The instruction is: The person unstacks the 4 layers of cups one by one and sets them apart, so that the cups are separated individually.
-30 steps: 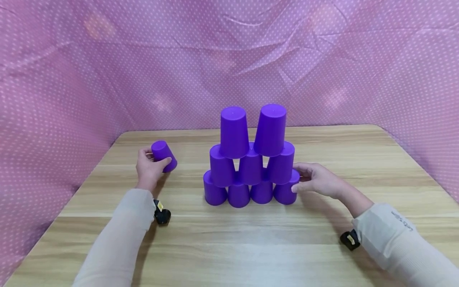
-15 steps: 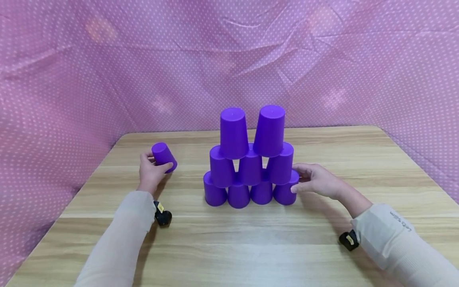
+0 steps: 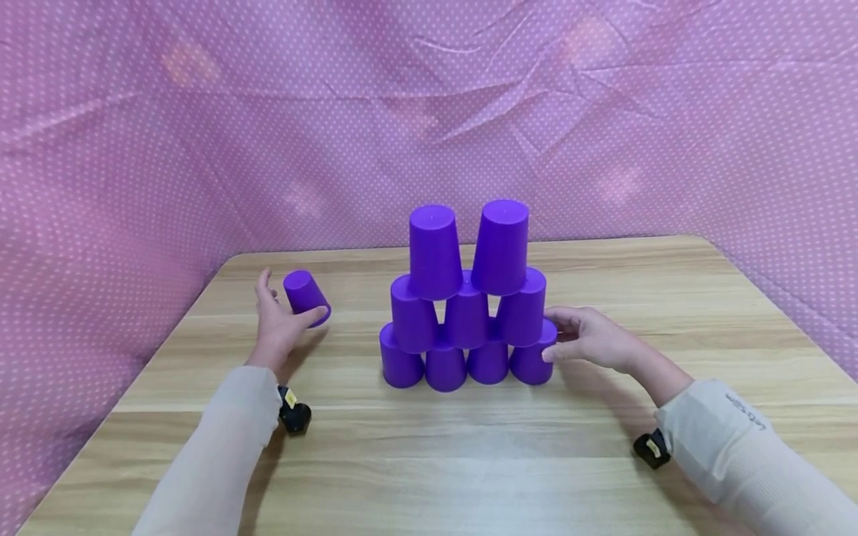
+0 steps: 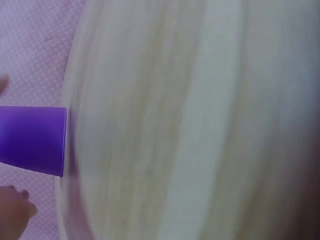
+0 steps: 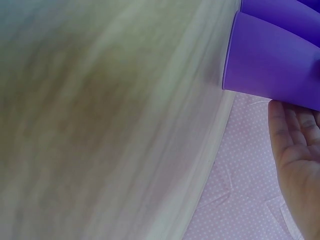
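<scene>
A loose purple cup [image 3: 304,290] stands upside down on the left of the table. My left hand [image 3: 276,329] is spread around it, fingers raised off its far side and the thumb overlapping its lower edge in the head view; the left wrist view shows gaps on both sides of the cup [image 4: 32,141]. Right of it rises a tower of upside-down purple cups: several below, three in the middle row [image 3: 467,313], two on top [image 3: 434,257]. With loosely extended fingers, my right hand [image 3: 596,341] rests against the bottom right cup [image 3: 528,365].
Everything stands on a light wooden table [image 3: 456,461]. Pink dotted cloth [image 3: 375,119] hangs behind and at both sides. A small black device [image 3: 295,417] is strapped to the left wrist, and a similar device [image 3: 652,449] to the right.
My left hand has loosened from the loose cup, its fingers lifting away to the left. The cup stays where it was. My right hand keeps its place at the tower.
</scene>
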`<act>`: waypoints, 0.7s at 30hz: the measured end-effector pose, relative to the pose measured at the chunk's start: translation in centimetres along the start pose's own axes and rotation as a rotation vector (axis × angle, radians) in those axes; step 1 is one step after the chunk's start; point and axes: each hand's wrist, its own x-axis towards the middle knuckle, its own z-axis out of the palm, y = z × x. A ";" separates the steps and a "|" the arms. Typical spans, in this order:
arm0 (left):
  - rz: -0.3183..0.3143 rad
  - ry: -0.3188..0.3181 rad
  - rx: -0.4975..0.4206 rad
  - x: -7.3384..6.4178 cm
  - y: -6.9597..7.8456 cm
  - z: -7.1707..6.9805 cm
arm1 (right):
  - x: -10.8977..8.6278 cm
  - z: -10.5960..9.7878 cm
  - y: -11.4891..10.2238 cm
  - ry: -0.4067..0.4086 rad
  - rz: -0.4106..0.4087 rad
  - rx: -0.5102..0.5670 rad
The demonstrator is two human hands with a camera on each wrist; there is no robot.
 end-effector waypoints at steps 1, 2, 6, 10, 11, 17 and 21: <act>0.027 0.005 -0.003 0.0 0.0 -0.1 | 0.0 0.0 0.0 0.001 0.002 -0.005; 0.056 0.009 -0.011 -0.1 0.1 -0.1 | -0.1 0.0 -0.1 0.003 0.003 -0.010; 0.158 0.052 -0.052 -0.3 0.8 -0.4 | -0.2 0.0 -0.2 0.002 -0.003 -0.015; 0.212 0.100 -0.109 -0.4 2.0 -0.5 | -0.1 -0.1 -0.3 -0.004 -0.009 -0.009; 0.221 0.104 -0.123 -0.4 2.4 -0.5 | 0.0 -0.1 -0.3 -0.005 -0.008 -0.007; 0.270 0.048 -0.156 -0.8 4.8 -0.8 | 0.0 -0.3 -0.3 -0.005 -0.001 -0.002; 0.310 0.003 -0.198 -1.0 6.4 -0.6 | 0.1 -0.5 -0.5 -0.007 -0.003 0.009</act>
